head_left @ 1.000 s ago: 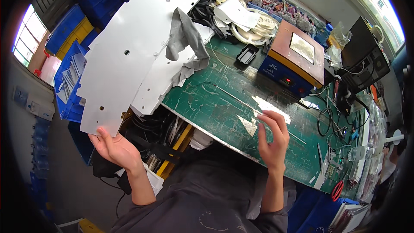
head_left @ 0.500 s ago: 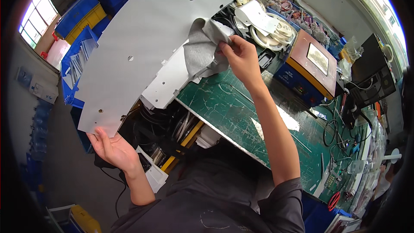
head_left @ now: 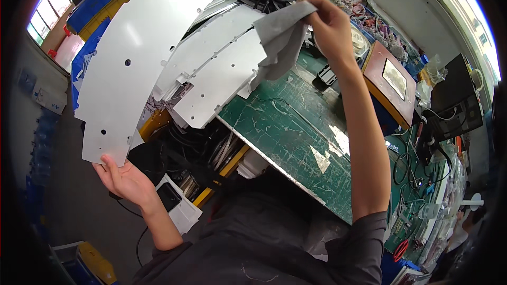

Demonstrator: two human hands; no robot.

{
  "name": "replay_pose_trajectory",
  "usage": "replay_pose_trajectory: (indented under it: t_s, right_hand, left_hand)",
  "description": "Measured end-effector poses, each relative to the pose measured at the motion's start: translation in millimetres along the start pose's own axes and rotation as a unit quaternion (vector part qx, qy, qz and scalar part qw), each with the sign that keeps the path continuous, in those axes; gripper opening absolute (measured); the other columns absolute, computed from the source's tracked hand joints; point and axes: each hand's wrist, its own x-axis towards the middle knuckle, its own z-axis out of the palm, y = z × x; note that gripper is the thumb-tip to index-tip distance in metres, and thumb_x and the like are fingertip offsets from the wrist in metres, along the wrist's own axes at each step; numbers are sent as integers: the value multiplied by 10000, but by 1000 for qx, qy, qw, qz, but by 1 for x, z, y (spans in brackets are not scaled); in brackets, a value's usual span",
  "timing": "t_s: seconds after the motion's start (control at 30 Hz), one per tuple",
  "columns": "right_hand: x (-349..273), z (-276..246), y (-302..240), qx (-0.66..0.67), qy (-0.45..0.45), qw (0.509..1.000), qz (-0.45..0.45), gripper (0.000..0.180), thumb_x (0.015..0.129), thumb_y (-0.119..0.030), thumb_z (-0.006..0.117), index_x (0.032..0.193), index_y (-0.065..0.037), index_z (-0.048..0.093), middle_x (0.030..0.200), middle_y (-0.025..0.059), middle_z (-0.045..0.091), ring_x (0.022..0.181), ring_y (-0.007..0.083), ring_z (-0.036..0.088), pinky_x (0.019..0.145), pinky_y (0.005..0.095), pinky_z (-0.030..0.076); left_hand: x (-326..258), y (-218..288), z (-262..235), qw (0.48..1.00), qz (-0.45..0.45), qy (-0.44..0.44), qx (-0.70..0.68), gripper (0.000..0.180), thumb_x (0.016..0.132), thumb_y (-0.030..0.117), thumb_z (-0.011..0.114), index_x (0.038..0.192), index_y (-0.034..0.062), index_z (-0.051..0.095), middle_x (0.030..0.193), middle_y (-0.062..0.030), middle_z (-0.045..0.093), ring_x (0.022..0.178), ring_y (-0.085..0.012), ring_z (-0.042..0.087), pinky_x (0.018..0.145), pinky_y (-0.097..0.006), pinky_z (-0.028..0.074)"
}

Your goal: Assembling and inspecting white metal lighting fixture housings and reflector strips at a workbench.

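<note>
Two hands work in the head view: the left hand (head_left: 124, 182) pinches the lower end of a white curved panel (head_left: 142, 37), and the right hand (head_left: 332, 26) grips a grey cloth (head_left: 280, 37), which hangs by the end of the white sheets (head_left: 227, 74) on the green surface (head_left: 269, 111). The panel slants up left of those sheets. A light, steady pinch should avoid bending it; the cloth is best kept clear of the sheets' edges. Below the surface, a yellow-edged bin (head_left: 224, 171) seems to hold pale strips and dark cables; at upper left, the blue crate's (head_left: 97, 0) contents are hidden.
</note>
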Motion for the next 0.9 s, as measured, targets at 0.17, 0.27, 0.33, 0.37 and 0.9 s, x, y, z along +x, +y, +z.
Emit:
replay_pose_trajectory:
  t_s: [0.17, 0.27, 0.33, 0.37, 0.9]
  right_hand:
    - [96, -31, -26, -81, 96, 992, 8, 260, 1089, -129, 608, 1263, 20, 730, 1109, 160, 751, 1002, 230, 693, 943, 314, 551]
    - [154, -96, -14, -400, 114, 909, -27, 235, 1105, -108, 556, 1174, 53, 714, 1032, 125, 741, 820, 211, 657, 764, 312, 555]
    - [134, -93, -11, -413, 76, 904, -87, 261, 1022, -64, 590, 1229, -12, 739, 1132, 108, 762, 896, 250, 712, 816, 344, 583]
    - [125, -100, -14, -435, 51, 887, -145, 377, 939, -21, 624, 1285, -77, 765, 1233, 90, 782, 972, 289, 768, 868, 376, 611]
    - [-184, -171, -98, -113, 26, 985, 130, 840, 1125, -660, 380, 1561, 45, 514, 1415, 188, 657, 1236, 282, 645, 1054, 442, 519]
  left_hand:
    - [-14, -1, 7, 999, -39, 32, -1, 245, 1125, 49, 549, 1363, -10, 547, 1186, -78, 663, 1098, -120, 656, 1049, -285, 504]
    - [-25, 5, 16, 999, -45, 11, 0, 287, 1128, 52, 538, 1409, -6, 536, 1211, -83, 676, 1117, -126, 661, 1064, -295, 503]
    - [-29, 9, 9, 999, -42, -24, 8, 349, 1131, 51, 522, 1475, -5, 510, 1261, -96, 681, 1147, -136, 662, 1073, -308, 505]
    - [-30, 10, 9, 998, -45, -47, 7, 380, 1133, 50, 514, 1509, -4, 498, 1286, -103, 684, 1163, -141, 663, 1077, -315, 506]
    - [-53, -16, 54, 924, -301, -194, -134, 457, 1114, 39, 501, 1569, 12, 466, 1405, -134, 664, 1204, -189, 665, 1089, -323, 485]
